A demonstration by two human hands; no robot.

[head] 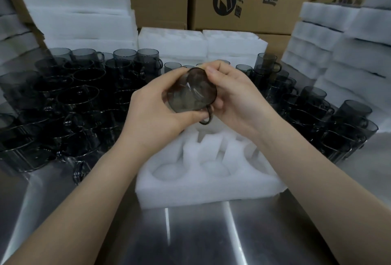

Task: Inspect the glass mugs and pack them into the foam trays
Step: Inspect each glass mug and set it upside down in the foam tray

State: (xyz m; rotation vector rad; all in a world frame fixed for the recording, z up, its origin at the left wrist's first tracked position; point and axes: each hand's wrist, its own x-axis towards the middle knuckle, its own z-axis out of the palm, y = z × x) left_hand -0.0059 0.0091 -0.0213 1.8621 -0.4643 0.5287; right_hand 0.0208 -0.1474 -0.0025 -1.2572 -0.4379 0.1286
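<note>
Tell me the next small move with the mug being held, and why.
Probably turn the mug upright and lower it into a near pocket of the foam tray. The left hand and the right hand both grip it tilted on its side, handle pointing down, seemingly over the tray, and the visible pockets look empty.

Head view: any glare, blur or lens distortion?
Head view: bright glare streaks on the steel table; wide-angle bending tilts the foam stacks at the edges; whole frame slightly soft; held mug readable between left hand and right hand; dark mugs at left merge together.
</note>
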